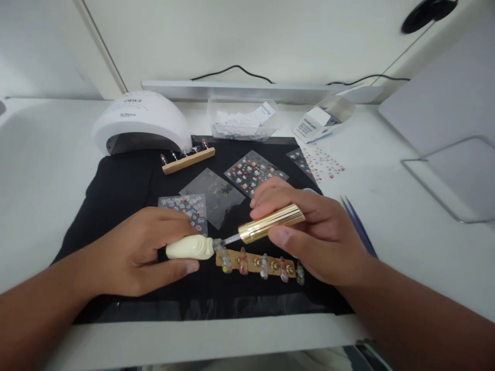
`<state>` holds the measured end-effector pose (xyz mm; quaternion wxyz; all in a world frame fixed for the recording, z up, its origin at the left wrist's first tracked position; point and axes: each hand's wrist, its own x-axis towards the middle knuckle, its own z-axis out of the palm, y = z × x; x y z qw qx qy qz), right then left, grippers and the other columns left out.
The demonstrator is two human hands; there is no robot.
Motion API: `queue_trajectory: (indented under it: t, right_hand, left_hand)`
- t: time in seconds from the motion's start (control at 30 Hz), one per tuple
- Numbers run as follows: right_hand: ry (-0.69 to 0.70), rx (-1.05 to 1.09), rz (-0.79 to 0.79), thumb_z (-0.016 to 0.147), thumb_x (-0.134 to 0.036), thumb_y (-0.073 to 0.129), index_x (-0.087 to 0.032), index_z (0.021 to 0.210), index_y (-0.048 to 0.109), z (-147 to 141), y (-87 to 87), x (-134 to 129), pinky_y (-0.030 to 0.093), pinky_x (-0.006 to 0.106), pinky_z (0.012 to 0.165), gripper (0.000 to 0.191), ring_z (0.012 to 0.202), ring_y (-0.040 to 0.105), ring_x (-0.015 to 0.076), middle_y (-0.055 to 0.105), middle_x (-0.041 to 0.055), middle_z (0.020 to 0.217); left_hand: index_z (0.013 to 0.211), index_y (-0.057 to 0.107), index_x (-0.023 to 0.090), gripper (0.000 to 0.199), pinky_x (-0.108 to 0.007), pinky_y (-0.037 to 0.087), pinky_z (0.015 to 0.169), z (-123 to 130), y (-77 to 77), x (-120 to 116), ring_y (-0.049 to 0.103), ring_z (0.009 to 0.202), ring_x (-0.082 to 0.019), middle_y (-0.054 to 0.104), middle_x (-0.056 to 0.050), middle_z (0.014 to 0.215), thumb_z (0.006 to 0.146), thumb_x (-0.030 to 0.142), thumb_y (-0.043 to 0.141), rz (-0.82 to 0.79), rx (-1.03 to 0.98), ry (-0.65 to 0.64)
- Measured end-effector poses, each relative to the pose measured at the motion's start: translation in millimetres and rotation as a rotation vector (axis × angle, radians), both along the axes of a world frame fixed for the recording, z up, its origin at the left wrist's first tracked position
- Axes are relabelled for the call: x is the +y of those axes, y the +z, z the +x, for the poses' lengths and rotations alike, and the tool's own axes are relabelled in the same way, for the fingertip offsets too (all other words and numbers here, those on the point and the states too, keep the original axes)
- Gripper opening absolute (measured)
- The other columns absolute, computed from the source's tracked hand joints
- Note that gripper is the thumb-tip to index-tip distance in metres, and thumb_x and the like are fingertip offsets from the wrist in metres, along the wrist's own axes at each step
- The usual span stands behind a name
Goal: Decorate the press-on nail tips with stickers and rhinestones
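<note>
Left hand (135,252): fingers clamp cream moulded-shape bottle (189,248), nearly horizontal over black mat (119,180) | right hand (319,226): fingers clamp ribbed gold cap (266,225) | risk: this tilt may cause drips onto transparent decorated nail tips (264,266)

The white lamp (144,119) reads "SUNone" (the word above is blurred) and the box (314,125) "Alcohol pads".

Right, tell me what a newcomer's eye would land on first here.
Probably the shiny gold cap in the right hand, its brush at the neck of the cream bottle in the left hand. Next, the decorated nail tips on the tan strip just below, then the white domed lamp at the far left corner of the black mat.
</note>
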<state>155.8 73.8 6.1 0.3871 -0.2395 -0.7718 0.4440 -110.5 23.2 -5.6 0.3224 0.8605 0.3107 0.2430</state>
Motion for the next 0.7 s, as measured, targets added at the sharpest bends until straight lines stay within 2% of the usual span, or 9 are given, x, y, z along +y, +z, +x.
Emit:
queue_trajectory:
  t: [0.2, 0.33, 0.47, 0.57, 0.7]
  right_hand:
    - [0.156, -0.105, 0.167, 0.086, -0.018, 0.072, -0.02, 0.093, 0.069, -8, 4.8, -1, 0.05, 0.033, 0.078, 0.008, 0.078, 0.059, 0.0155, 0.074, 0.0008, 0.075]
    - [0.077, -0.046, 0.055, 0.089, -0.025, 0.069, -0.021, 0.093, 0.071, 0, 4.0, 1, 0.048, 0.034, 0.077, 0.006, 0.076, 0.058, 0.0155, 0.069, -0.0002, 0.076]
    - [-0.011, 0.078, -0.087, 0.093, -0.04, 0.065, -0.022, 0.088, 0.072, 13, 4.5, 8, 0.044, 0.033, 0.068, 0.02, 0.072, 0.055, 0.0151, 0.062, -0.0008, 0.074]
    - [0.041, -0.027, -0.087, 0.092, -0.041, 0.066, -0.02, 0.082, 0.07, 16, 7.7, 13, 0.043, 0.032, 0.067, 0.024, 0.072, 0.055, 0.015, 0.062, -0.0002, 0.073]
    - [0.129, -0.219, -0.001, 0.091, -0.029, 0.064, -0.019, 0.079, 0.067, 10, 10.3, 14, 0.045, 0.03, 0.069, 0.016, 0.074, 0.058, 0.0147, 0.063, -0.0001, 0.07]
  left_hand:
    - [0.085, 0.054, 0.017, 0.01, -0.023, 0.036, 0.061, 8, 2.2, -1, 0.048, 0.064, -0.01, 0.054, 0.003, 0.071, 0.095, 0.017, 0.055, 0.038, 0.034, 0.007]
    - [0.087, 0.055, 0.017, 0.009, -0.023, 0.036, 0.06, 8, 1.9, -4, 0.049, 0.065, -0.01, 0.054, 0.003, 0.073, 0.096, 0.017, 0.056, 0.041, 0.027, 0.03]
    - [0.09, 0.055, 0.017, 0.007, -0.024, 0.038, 0.061, 1, -0.3, -3, 0.051, 0.065, -0.011, 0.055, 0.002, 0.073, 0.097, 0.018, 0.055, 0.056, 0.056, 0.013]
    - [0.093, 0.055, 0.018, 0.004, -0.025, 0.039, 0.061, -3, -2.0, -1, 0.052, 0.065, -0.012, 0.057, 0.001, 0.074, 0.097, 0.019, 0.055, 0.072, 0.073, 0.006]
    - [0.091, 0.055, 0.019, 0.007, -0.025, 0.038, 0.059, -4, -3.5, 0, 0.05, 0.062, -0.012, 0.055, 0.002, 0.072, 0.098, 0.021, 0.055, 0.066, 0.066, 0.037]
